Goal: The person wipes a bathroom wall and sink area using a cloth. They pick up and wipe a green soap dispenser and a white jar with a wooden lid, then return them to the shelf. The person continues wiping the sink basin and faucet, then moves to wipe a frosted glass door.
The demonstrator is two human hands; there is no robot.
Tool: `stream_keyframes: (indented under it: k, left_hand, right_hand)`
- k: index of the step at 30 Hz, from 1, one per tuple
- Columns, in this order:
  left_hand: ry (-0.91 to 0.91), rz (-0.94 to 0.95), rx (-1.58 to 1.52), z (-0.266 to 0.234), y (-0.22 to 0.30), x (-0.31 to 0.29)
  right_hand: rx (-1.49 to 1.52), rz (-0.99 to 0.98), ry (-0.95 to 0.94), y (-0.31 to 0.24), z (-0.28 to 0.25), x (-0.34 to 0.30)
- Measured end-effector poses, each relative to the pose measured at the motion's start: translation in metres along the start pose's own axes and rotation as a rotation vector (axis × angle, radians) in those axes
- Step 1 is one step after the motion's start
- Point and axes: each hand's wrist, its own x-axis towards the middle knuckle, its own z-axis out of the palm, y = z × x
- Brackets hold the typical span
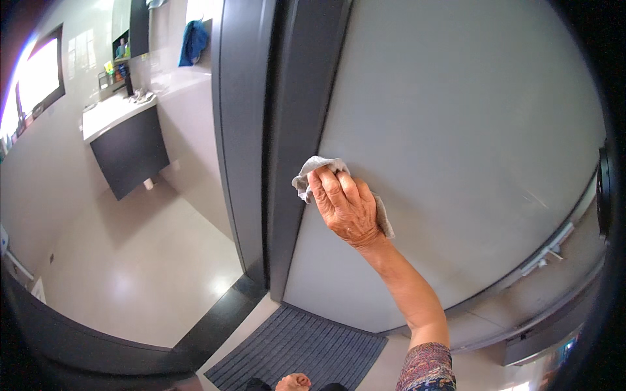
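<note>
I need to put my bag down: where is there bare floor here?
The pale floor between the dark vanity cabinet and the door frame is bare. The grey mat before the door is partly taken by feet. The right hand presses a cloth on the door.

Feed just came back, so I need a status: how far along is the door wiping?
Done: can't tell; the pale door shows no clear wiped or dirty patches. In hand: the right hand presses a grey cloth against the door near its dark frame. Left: most of the panel lies away from the cloth.
</note>
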Motion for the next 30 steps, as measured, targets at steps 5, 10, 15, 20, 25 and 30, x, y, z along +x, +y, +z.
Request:
stream_keyframes:
  k: [5, 10, 15, 20, 25, 30]
  left_hand:
    - [-0.055, 0.062, -0.046, -0.005, 0.061, -0.03]
    - [-0.119, -0.07, 0.112, -0.004, 0.117, -0.064]
    - [-0.004, 0.507, 0.604, 0.026, 0.065, -0.08]
    - [-0.179, -0.144, -0.183, -0.004, 0.175, -0.118]
    - [0.075, 0.597, 0.452, 0.019, 0.137, -0.088]
    - [0.07, 0.769, 0.619, 0.01, 0.155, -0.071]
  right_hand:
    - [-0.056, 0.028, -0.007, 0.061, -0.034, 0.008]
    - [-0.102, 0.048, -0.008, 0.119, -0.075, 0.02]
    - [-0.181, 0.09, 0.033, 0.183, -0.114, 0.051]
    - [-0.388, 0.21, 0.083, 0.236, -0.145, 0.087]
    - [-0.224, 0.214, 0.088, 0.243, -0.144, 0.137]
    - [-0.124, -0.05, 0.007, 0.224, -0.098, 0.193]
